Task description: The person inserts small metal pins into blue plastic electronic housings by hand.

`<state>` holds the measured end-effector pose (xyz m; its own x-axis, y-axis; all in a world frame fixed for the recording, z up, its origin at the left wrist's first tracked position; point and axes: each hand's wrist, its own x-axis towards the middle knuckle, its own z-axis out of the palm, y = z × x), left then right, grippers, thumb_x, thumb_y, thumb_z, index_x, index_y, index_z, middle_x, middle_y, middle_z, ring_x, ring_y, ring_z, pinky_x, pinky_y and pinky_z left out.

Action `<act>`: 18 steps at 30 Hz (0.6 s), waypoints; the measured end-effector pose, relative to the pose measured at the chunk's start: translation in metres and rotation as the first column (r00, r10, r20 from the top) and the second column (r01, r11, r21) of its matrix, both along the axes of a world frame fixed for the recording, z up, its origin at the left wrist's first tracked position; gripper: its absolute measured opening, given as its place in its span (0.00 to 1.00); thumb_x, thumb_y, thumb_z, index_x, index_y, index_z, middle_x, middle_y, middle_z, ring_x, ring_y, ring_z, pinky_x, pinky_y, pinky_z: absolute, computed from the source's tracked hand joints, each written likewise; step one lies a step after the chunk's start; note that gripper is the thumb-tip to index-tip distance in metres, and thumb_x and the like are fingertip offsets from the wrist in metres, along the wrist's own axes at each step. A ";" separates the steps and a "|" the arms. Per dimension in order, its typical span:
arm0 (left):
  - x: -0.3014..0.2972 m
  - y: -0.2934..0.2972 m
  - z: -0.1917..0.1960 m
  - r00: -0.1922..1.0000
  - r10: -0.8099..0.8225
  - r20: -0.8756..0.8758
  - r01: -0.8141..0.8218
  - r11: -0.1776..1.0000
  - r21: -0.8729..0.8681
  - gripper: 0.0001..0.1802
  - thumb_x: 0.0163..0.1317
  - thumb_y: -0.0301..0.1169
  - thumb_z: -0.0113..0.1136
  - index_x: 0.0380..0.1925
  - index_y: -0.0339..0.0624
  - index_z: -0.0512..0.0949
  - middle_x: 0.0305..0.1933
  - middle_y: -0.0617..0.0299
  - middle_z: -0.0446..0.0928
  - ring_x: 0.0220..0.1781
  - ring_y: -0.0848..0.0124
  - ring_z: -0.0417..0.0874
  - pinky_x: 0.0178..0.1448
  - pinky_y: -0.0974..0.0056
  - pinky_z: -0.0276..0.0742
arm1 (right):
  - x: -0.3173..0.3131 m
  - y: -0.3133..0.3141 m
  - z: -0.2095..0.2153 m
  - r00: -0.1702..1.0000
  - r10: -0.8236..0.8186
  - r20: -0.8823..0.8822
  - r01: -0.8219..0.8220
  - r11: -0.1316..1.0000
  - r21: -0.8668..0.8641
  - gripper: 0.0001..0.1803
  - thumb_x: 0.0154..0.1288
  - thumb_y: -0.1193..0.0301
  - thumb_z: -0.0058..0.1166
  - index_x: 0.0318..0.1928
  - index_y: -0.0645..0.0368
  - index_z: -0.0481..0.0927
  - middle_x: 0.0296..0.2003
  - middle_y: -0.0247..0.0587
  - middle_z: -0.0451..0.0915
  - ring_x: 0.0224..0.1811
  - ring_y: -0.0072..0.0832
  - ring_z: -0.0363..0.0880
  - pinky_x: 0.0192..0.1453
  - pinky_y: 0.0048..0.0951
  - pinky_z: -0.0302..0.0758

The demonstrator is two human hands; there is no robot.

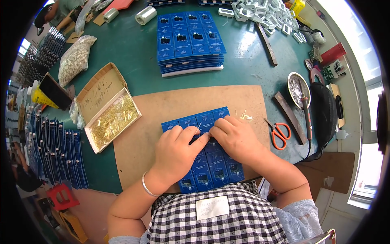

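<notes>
A blue circuit board panel (209,162) lies on a brown cardboard mat (170,105) in front of me. Both hands rest on it near its upper half. My left hand (176,150) and my right hand (235,138) meet with their fingertips pinched together around a thin metal pin (199,125) over the panel. A silver bangle sits on my left wrist. A few loose gold pins (245,117) lie on the mat just right of the panel's top corner.
An open cardboard box of gold pins (111,120) stands left of the mat. A stack of blue panels (190,40) lies further back. Orange-handled scissors (279,134), a soldering iron (305,110) and a metal dish (295,87) are on the right. White plastic parts (264,14) pile at the back.
</notes>
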<state>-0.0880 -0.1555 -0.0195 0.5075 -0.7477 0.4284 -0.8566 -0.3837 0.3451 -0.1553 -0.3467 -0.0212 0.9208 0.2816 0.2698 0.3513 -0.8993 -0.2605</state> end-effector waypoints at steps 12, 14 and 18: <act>0.003 0.007 -0.003 0.999 -0.018 0.042 0.018 1.000 -0.008 0.10 0.49 0.27 0.66 0.34 0.50 0.85 0.35 0.69 0.77 0.32 0.68 0.73 0.34 0.63 0.70 | 0.004 0.009 0.018 0.999 0.046 0.014 -0.041 0.963 -0.267 0.03 0.50 0.69 0.54 0.27 0.51 0.75 0.28 0.30 0.69 0.33 0.25 0.73 0.33 0.27 0.71; 0.002 0.011 -0.003 1.000 -0.001 0.030 0.002 1.000 -0.006 0.10 0.48 0.27 0.66 0.33 0.50 0.85 0.35 0.69 0.77 0.31 0.68 0.73 0.34 0.63 0.70 | 0.008 0.012 0.020 0.996 0.086 0.015 -0.079 0.960 -0.270 0.02 0.51 0.69 0.54 0.25 0.50 0.75 0.28 0.30 0.68 0.33 0.25 0.73 0.32 0.27 0.71; 0.006 0.021 0.009 0.997 0.077 -0.001 -0.077 0.994 -0.071 0.10 0.50 0.27 0.67 0.35 0.48 0.84 0.34 0.66 0.77 0.33 0.66 0.75 0.35 0.62 0.72 | 0.012 0.011 0.026 0.991 0.134 -0.013 -0.133 0.961 -0.244 0.04 0.47 0.70 0.54 0.24 0.51 0.73 0.27 0.31 0.69 0.31 0.26 0.75 0.32 0.29 0.73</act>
<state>-0.0825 -0.1342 -0.0102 0.5619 -0.6740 0.4797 -0.8259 -0.4235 0.3723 -0.1430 -0.3358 0.0043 0.8695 0.4594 0.1811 0.4730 -0.8803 -0.0378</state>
